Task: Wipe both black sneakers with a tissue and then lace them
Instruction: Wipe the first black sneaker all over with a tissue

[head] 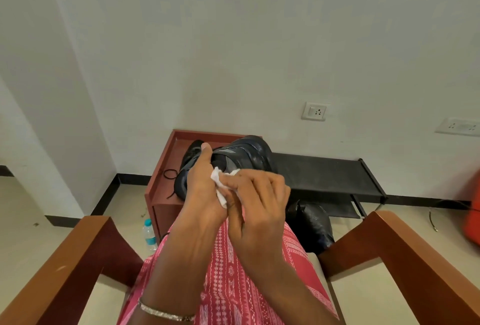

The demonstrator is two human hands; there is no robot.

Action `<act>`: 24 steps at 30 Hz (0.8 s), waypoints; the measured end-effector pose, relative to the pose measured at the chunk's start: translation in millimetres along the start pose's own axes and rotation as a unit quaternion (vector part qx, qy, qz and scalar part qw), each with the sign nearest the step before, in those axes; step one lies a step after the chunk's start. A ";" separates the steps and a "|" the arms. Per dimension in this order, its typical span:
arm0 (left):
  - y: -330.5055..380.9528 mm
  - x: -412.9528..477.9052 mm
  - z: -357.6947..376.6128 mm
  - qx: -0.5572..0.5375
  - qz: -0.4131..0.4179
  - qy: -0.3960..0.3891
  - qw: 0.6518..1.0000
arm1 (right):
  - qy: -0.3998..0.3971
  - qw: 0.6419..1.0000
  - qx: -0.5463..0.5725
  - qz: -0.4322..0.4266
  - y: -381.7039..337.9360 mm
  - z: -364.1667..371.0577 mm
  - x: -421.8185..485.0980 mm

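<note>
Two black sneakers: my left hand (204, 192) grips the smooth, glossy sneaker (245, 154) near the reddish wooden desk (159, 189), thumb raised, while my right hand (259, 207), fingers (249, 181) curled, pinches a crumpled white tissue (219, 188) against it, and the second sneaker (191, 153) lies on the desk beside a loose lace (170, 175).

Water bottle (149, 233) on floor beside red stand (166, 211), black rack (324, 176).
</note>
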State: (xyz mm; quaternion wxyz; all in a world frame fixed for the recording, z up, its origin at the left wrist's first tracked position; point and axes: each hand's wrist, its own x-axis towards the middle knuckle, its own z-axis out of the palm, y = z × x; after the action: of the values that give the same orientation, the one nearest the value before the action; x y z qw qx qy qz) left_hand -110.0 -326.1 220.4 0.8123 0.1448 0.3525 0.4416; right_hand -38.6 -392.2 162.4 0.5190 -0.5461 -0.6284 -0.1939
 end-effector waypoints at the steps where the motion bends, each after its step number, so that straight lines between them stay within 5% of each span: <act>1: 1.0 -1.2 0.8 0.005 0.009 0.008 1.000 | -0.009 1.000 0.004 -0.004 1.2 -0.4 -6.0; 24: -6.4 -2.4 2.9 -0.014 0.038 0.019 0.999 | 0.030 0.999 -0.013 0.012 28.4 -6.6 24.8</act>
State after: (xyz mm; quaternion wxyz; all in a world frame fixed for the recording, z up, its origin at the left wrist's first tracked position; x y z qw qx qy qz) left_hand -104.9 -331.5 220.1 0.7899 0.1380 0.3557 0.4802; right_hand -7.1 -376.2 177.2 0.5330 -0.5539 -0.6033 -0.2122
